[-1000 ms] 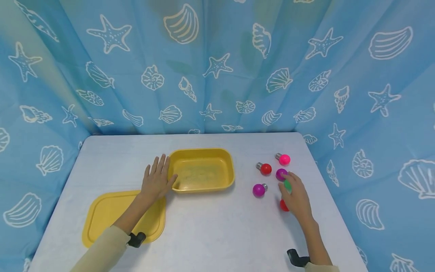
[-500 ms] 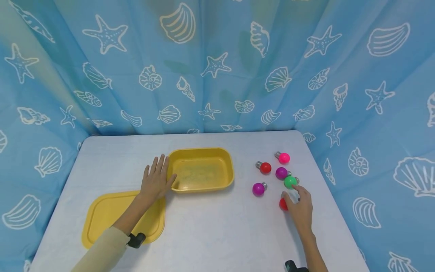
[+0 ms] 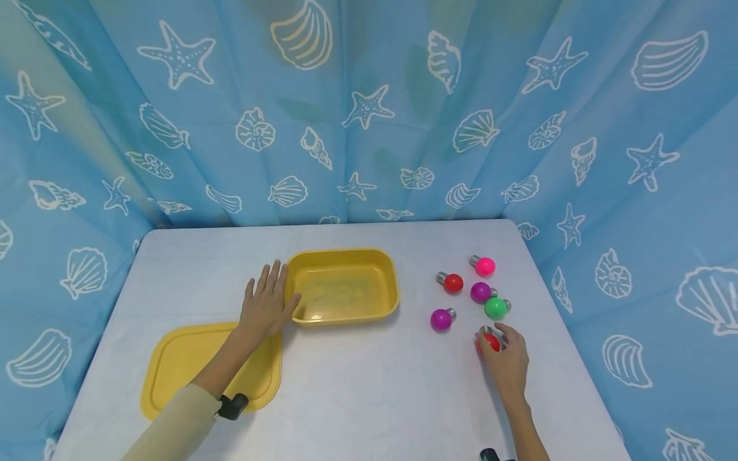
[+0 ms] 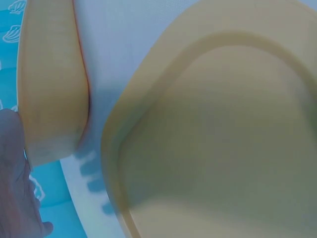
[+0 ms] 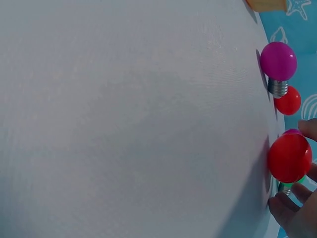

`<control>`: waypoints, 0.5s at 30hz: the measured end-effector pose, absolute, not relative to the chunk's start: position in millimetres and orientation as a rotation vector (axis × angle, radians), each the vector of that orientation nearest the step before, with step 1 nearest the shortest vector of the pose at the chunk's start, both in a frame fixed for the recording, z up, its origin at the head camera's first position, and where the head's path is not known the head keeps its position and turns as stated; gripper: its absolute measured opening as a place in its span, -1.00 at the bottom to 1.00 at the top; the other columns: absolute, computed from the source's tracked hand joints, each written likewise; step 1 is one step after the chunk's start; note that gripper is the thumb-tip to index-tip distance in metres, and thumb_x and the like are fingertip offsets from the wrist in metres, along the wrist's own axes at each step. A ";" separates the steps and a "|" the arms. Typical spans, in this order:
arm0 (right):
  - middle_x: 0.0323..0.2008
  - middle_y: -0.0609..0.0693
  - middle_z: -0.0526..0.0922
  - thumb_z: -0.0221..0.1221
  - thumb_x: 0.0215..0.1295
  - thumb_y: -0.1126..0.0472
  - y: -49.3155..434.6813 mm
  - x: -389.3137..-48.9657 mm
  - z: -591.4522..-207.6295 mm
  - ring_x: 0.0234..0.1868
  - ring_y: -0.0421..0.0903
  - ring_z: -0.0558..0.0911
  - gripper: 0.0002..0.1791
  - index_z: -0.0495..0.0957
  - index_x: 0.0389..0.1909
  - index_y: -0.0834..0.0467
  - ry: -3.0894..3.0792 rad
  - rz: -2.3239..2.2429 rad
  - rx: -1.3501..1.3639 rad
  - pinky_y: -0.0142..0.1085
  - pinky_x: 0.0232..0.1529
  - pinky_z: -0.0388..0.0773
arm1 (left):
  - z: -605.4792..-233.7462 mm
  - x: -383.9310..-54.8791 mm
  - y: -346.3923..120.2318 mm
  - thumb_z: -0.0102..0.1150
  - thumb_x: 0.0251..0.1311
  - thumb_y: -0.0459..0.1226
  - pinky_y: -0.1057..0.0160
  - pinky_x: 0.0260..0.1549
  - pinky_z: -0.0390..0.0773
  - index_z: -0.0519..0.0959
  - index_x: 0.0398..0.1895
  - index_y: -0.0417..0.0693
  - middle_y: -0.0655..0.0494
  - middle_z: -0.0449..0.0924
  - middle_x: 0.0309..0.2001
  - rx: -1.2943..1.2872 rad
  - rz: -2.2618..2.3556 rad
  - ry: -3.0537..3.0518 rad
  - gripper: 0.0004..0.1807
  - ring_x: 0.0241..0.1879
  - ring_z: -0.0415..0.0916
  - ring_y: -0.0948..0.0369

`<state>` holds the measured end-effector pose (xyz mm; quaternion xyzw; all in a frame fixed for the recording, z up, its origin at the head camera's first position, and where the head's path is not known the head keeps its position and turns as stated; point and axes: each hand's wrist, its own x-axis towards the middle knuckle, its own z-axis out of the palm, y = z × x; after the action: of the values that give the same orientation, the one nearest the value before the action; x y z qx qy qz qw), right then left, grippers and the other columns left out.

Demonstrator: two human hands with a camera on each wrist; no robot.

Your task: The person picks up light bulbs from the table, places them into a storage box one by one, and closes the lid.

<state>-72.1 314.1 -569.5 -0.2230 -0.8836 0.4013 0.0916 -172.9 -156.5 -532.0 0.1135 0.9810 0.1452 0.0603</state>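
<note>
My left hand (image 3: 266, 306) lies with straight fingers along the left side of a yellow rectangular tub (image 3: 340, 318), its thumb touching the near corner. Below that wrist, a flat yellow lid (image 3: 179, 365) rests on the table. At the right, my right hand (image 3: 507, 362) has thumb and fingers curled around a red light bulb (image 5: 290, 158), its metal cap facing away from me. A small greyish piece shows beside that bulb, too small to identify. Just beyond the hand lie a green bulb (image 3: 496, 308) and a purple bulb (image 3: 480, 292), close together.
Another purple bulb (image 3: 441, 320), a second red bulb (image 3: 453, 283) and a pink bulb (image 3: 485, 266) lie right of the tub. A white cloth covers the table (image 3: 369, 397). Behind it hangs a blue curtain (image 3: 369, 153) with shell prints.
My right hand has drawn back toward me from the green bulb, which is now fully visible, and its fingers have come around the red bulb. The left hand stays in place.
</note>
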 end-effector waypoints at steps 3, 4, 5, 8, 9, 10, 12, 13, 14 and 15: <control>0.28 0.29 0.38 0.25 0.37 0.06 313.1 -69.3 -570.3 0.26 0.28 0.41 -0.42 0.40 0.31 0.25 -2.639 1.172 -0.677 0.16 0.20 0.43 | -532.1 -172.5 -156.3 -0.21 0.52 0.08 -0.28 0.40 -0.24 -0.17 0.59 -0.27 -0.20 -0.28 0.59 0.345 0.451 2.967 -0.16 0.54 -0.35 -0.13; 0.26 0.29 0.39 0.25 0.37 0.05 312.8 -68.6 -570.7 0.25 0.27 0.41 -0.41 0.40 0.31 0.25 -2.645 1.164 -0.683 0.16 0.19 0.44 | -532.2 -172.5 -156.2 -0.21 0.52 0.08 -0.28 0.40 -0.24 -0.17 0.59 -0.26 -0.20 -0.28 0.59 0.345 0.453 2.968 -0.16 0.55 -0.35 -0.13; 0.25 0.29 0.40 0.26 0.36 0.05 312.5 -67.9 -571.0 0.24 0.26 0.42 -0.40 0.40 0.31 0.25 -2.652 1.158 -0.685 0.16 0.18 0.45 | -532.2 -172.5 -156.2 -0.20 0.52 0.08 -0.27 0.40 -0.24 -0.17 0.59 -0.26 -0.20 -0.27 0.59 0.346 0.452 2.971 -0.16 0.55 -0.35 -0.13; 0.21 0.30 0.43 0.27 0.35 0.05 311.5 -65.6 -573.1 0.22 0.26 0.43 -0.38 0.39 0.32 0.26 -2.677 1.136 -0.694 0.16 0.16 0.47 | -532.3 -172.7 -156.0 -0.20 0.52 0.08 -0.27 0.41 -0.23 -0.17 0.59 -0.26 -0.20 -0.27 0.59 0.347 0.445 2.974 -0.16 0.55 -0.35 -0.13; 0.20 0.30 0.44 0.28 0.34 0.06 311.2 -65.0 -573.6 0.22 0.26 0.43 -0.38 0.39 0.31 0.26 -2.681 1.134 -0.694 0.16 0.16 0.47 | -532.2 -172.7 -156.0 -0.21 0.52 0.08 -0.27 0.41 -0.23 -0.17 0.59 -0.26 -0.20 -0.28 0.59 0.346 0.444 2.973 -0.16 0.55 -0.35 -0.13; 0.20 0.30 0.44 0.28 0.34 0.06 310.7 -64.3 -574.1 0.22 0.26 0.43 -0.38 0.39 0.32 0.26 -2.683 1.136 -0.695 0.15 0.16 0.47 | -532.1 -172.6 -155.9 -0.21 0.52 0.08 -0.27 0.41 -0.23 -0.17 0.59 -0.26 -0.20 -0.28 0.59 0.345 0.444 2.972 -0.16 0.55 -0.35 -0.13; 0.20 0.30 0.46 0.28 0.34 0.05 310.2 -63.0 -575.3 0.23 0.26 0.43 -0.37 0.39 0.31 0.27 -2.684 1.139 -0.689 0.16 0.16 0.46 | -532.0 -172.3 -155.9 -0.21 0.52 0.08 -0.27 0.41 -0.23 -0.17 0.59 -0.27 -0.20 -0.28 0.59 0.343 0.448 2.971 -0.16 0.54 -0.34 -0.14; 0.20 0.30 0.46 0.28 0.34 0.05 310.1 -62.2 -575.8 0.23 0.26 0.43 -0.37 0.39 0.31 0.28 -2.686 1.140 -0.685 0.16 0.17 0.46 | -532.1 -172.0 -155.9 -0.21 0.52 0.08 -0.27 0.41 -0.23 -0.17 0.59 -0.27 -0.20 -0.28 0.59 0.342 0.450 2.969 -0.16 0.54 -0.34 -0.13; 0.20 0.31 0.47 0.28 0.34 0.04 310.0 -61.6 -576.2 0.23 0.26 0.44 -0.37 0.39 0.31 0.28 -2.686 1.141 -0.681 0.16 0.17 0.46 | -532.2 -171.7 -155.9 -0.20 0.52 0.07 -0.27 0.41 -0.23 -0.17 0.59 -0.27 -0.20 -0.28 0.59 0.342 0.451 2.969 -0.16 0.54 -0.33 -0.14; 0.20 0.30 0.47 0.28 0.34 0.04 309.9 -61.2 -576.5 0.24 0.26 0.44 -0.36 0.39 0.32 0.28 -2.689 1.141 -0.681 0.16 0.18 0.45 | -532.4 -171.5 -155.9 -0.20 0.52 0.07 -0.27 0.40 -0.22 -0.17 0.59 -0.27 -0.20 -0.27 0.59 0.342 0.452 2.970 -0.16 0.54 -0.33 -0.14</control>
<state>-61.2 309.9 -576.5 -0.2265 -0.8942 0.3796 0.0712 -171.5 -155.9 -532.4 0.1130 0.9805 0.1493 0.0591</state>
